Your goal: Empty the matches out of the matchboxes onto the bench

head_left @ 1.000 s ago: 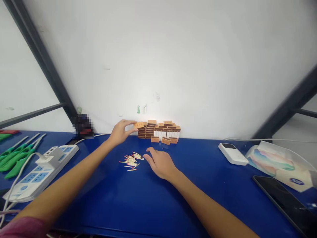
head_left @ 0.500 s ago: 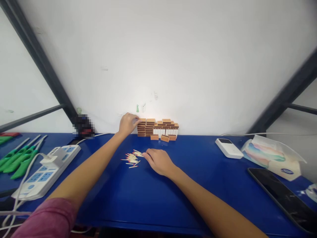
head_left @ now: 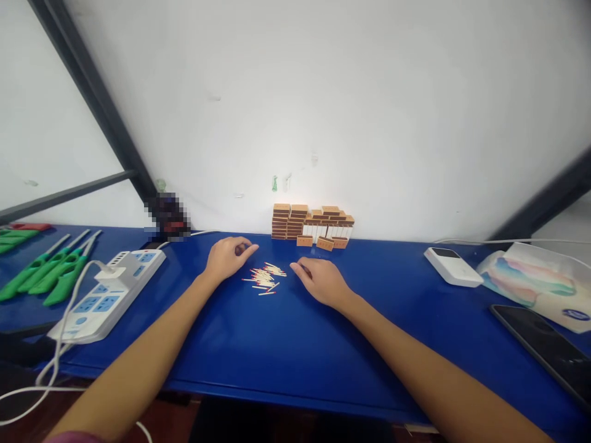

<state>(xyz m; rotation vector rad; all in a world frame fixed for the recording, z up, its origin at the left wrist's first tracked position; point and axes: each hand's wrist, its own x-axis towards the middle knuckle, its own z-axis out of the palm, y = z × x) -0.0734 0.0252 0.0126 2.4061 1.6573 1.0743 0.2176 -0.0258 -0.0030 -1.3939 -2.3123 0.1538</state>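
My left hand (head_left: 229,257) hovers low at the left of a loose pile of matches (head_left: 263,277). Its fingers are curled, with the thumb stretched out apart from them, and nothing shows in its grasp. On the pile's right side, my right hand (head_left: 323,282) is closed, fingers bent and thumb against them; what it holds, if anything, is hidden. Behind the matches, by the wall, stand stacked matchboxes (head_left: 289,223), two columns on the left. White upright matchboxes (head_left: 325,232) stand beside them with more boxes on top. A few boxes (head_left: 325,244) stand on edge in front.
On the left are a white power strip (head_left: 108,301) with a plugged-in charger and green-handled lighters (head_left: 60,277). A white device (head_left: 452,266), a tissue pack (head_left: 530,283) and a dark phone (head_left: 545,344) lie on the right of the blue table (head_left: 258,351).
My left hand has let go of the top of the left matchbox column and come down toward the matches. My right hand stays by the pile. The whole view has shifted somewhat.
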